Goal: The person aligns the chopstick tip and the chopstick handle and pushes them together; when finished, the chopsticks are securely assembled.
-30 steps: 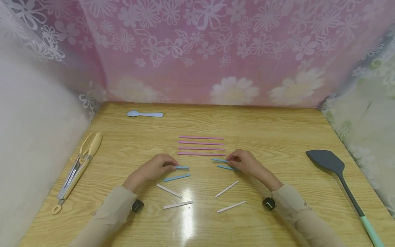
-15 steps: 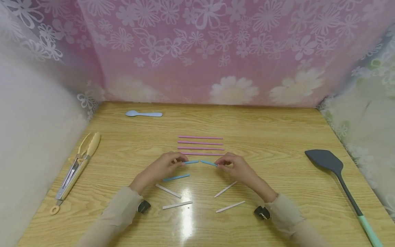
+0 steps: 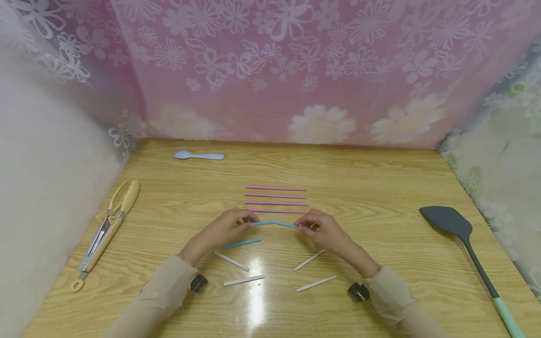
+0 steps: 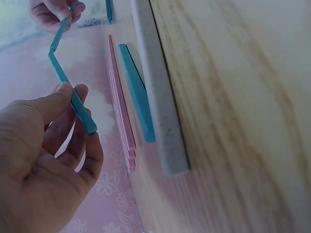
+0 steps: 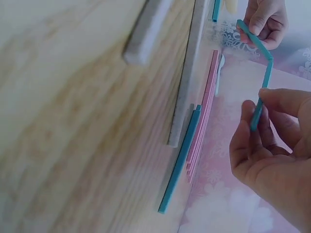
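Just in front of a row of pink chopsticks point(image 3: 276, 203), my left hand point(image 3: 228, 226) pinches a blue chopstick half point(image 3: 264, 222) between thumb and fingers. The right hand point(image 3: 329, 231) pinches another blue half point(image 3: 286, 225). Their inner ends meet at a shallow angle, raised off the table in both wrist views. One loose blue half point(image 3: 243, 243) lies below the left hand. A further blue piece point(image 5: 180, 162) shows on the table in the right wrist view, mostly hidden by the right hand in the head view.
Several white chopstick halves, such as one at left point(image 3: 244, 280) and one at right point(image 3: 316, 283), lie nearer the body. Tongs point(image 3: 109, 230) lie far left, a pale blue spoon point(image 3: 198, 156) at the back, and a dark spatula point(image 3: 454, 223) far right. Floral cloth point(image 3: 270, 70) surrounds the table.
Both hands have moved inward, each bringing a blue half toward the middle. The small gap between the two ends half a second ago has closed.
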A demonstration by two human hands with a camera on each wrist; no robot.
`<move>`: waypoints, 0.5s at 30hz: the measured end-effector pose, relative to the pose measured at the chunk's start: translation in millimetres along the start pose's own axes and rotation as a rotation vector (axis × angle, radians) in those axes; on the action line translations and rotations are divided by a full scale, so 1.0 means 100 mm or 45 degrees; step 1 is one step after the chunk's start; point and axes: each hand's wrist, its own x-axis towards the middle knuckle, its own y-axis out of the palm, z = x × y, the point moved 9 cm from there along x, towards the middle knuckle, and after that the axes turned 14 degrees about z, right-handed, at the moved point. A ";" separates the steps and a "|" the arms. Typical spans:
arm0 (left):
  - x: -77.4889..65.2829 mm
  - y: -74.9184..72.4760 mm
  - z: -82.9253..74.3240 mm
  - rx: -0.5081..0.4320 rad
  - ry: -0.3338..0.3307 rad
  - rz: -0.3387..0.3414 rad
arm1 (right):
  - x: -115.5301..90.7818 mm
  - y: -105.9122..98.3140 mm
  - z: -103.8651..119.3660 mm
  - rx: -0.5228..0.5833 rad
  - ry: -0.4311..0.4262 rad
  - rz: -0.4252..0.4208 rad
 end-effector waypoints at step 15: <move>0.08 0.11 -0.07 0.095 0.067 0.008 | 0.06 0.08 0.09 -0.024 -0.081 -0.027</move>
